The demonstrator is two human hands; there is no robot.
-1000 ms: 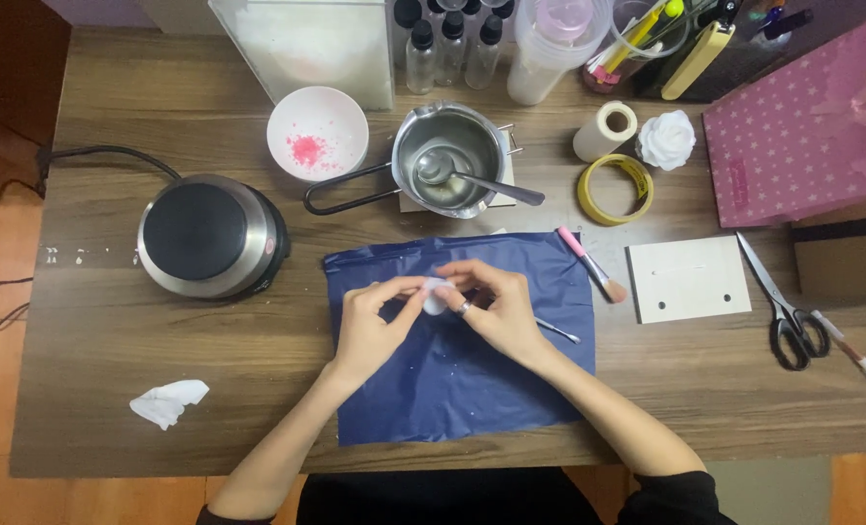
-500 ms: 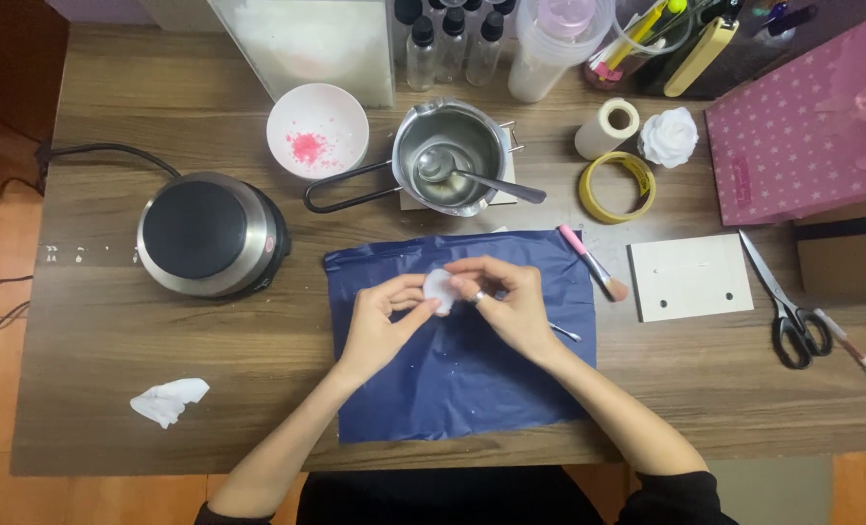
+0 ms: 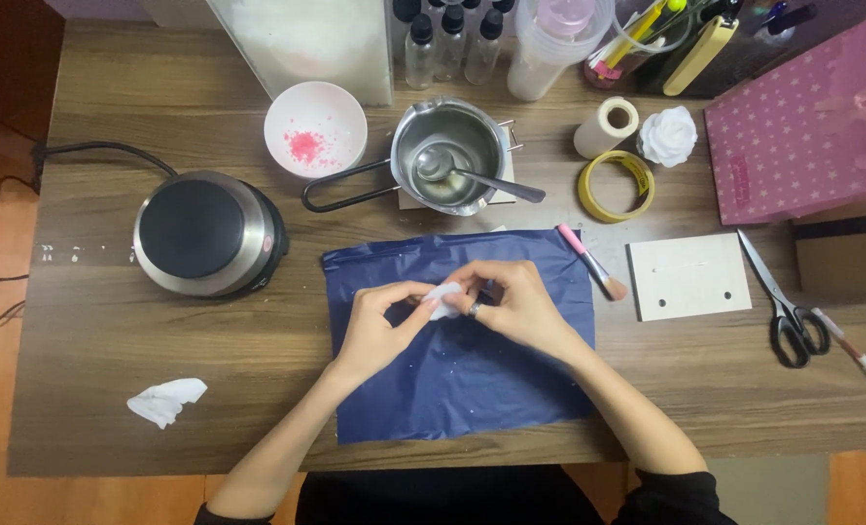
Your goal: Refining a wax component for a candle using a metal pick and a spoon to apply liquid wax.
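Two hands meet over the dark blue plastic sheet [image 3: 457, 335] in the head view, the only view supplied. Your left hand [image 3: 379, 326] and right hand [image 3: 511, 306] both pinch the small white wad of tissue [image 3: 442, 299], fingertips closed on it from either side, so it hangs just above the sheet's upper middle. Held that way, any crumbs would fall onto the sheet and not the brown wooden table [image 3: 112, 321]; white specks already dot the blue surface. A ring shows on one right finger, close against the wad.

Beyond the sheet stands the small steel saucepan with a long handle [image 3: 447, 156], a metal spoon [image 3: 472, 175] resting inside it, set on a pale pad. To its left sits the white bowl holding pink granules [image 3: 314, 128]. The round black electric hotplate [image 3: 204, 231] lies well left of the sheet, its cord trailing off the table's edge. A crumpled white tissue [image 3: 165, 401] lies near the front left. Just right of the sheet rests a pink-handled brush [image 3: 591, 261], then a white square board [image 3: 688, 275], black-handled scissors [image 3: 783, 306], a yellow tape ring [image 3: 616, 185], a white tape roll [image 3: 608, 124] and a white flower-shaped piece [image 3: 668, 134].
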